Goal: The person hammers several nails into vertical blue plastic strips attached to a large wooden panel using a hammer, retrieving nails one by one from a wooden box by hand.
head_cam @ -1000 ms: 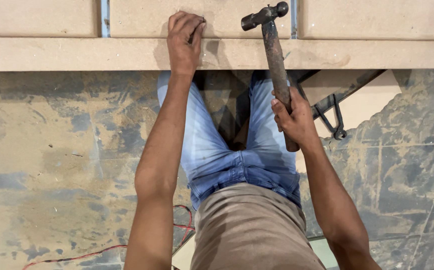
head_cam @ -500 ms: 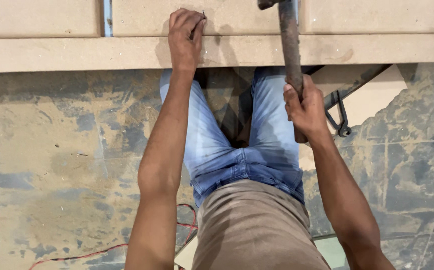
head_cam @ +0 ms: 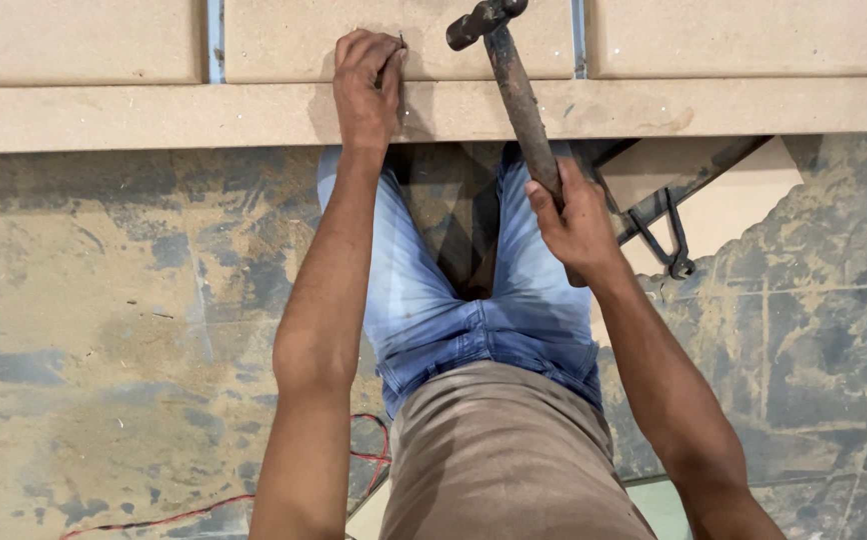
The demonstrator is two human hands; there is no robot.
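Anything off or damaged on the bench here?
Nothing broken. The left hand pinches a small nail upright on the fibreboard panel, fingers close beneath the hammer held by the right hand. Sawdust coats the floor.

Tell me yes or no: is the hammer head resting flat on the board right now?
No: the hammer, gripped by the right hand, is raised with its head tilted beside the nail pinched by the left hand.

left hand (head_cam: 366,88) on board (head_cam: 104,112) | hammer (head_cam: 509,75) right of it
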